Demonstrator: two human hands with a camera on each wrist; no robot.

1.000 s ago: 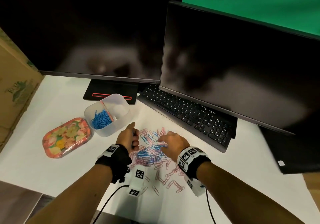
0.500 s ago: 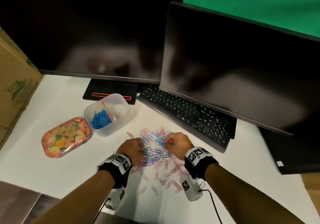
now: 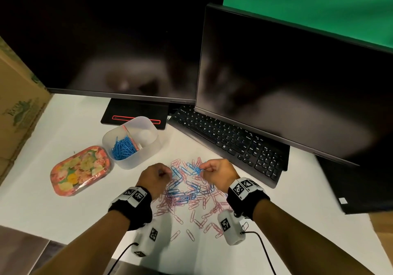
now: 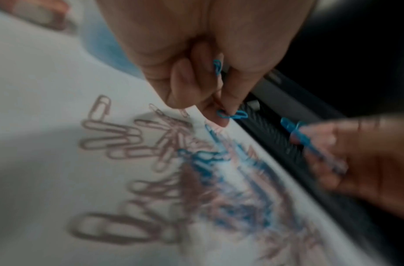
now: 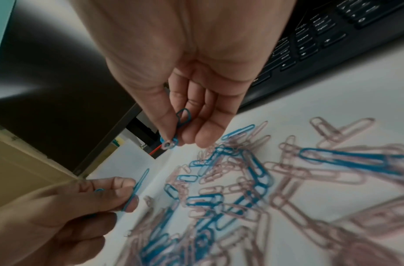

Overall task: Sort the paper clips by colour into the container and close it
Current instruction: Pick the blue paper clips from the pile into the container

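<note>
A mixed pile of blue and pink paper clips [image 3: 187, 191] lies on the white desk between my hands. My left hand [image 3: 168, 171] hovers at the pile's left edge and pinches blue clips [image 4: 231, 115] between thumb and fingers. My right hand [image 3: 204, 169] pinches more blue clips [image 5: 173, 140] above the pile's far side. The translucent container [image 3: 148, 126] stands to the far left, a divider splitting it. Its left compartment holds a heap of blue clips [image 3: 123, 148]. The flowered lid [image 3: 80, 170] lies left of the container.
A black keyboard [image 3: 234, 143] runs along the pile's far right side under two dark monitors [image 3: 287, 87]. A monitor foot [image 3: 134, 113] stands just behind the container. A cardboard box [image 3: 17, 104] walls off the left. Single pink clips [image 3: 190, 234] lie scattered toward the near edge.
My left hand came back from beside the container to the pile and closed on blue clips. The right hand, spread low on the pile before, now pinches blue clips slightly above it.
</note>
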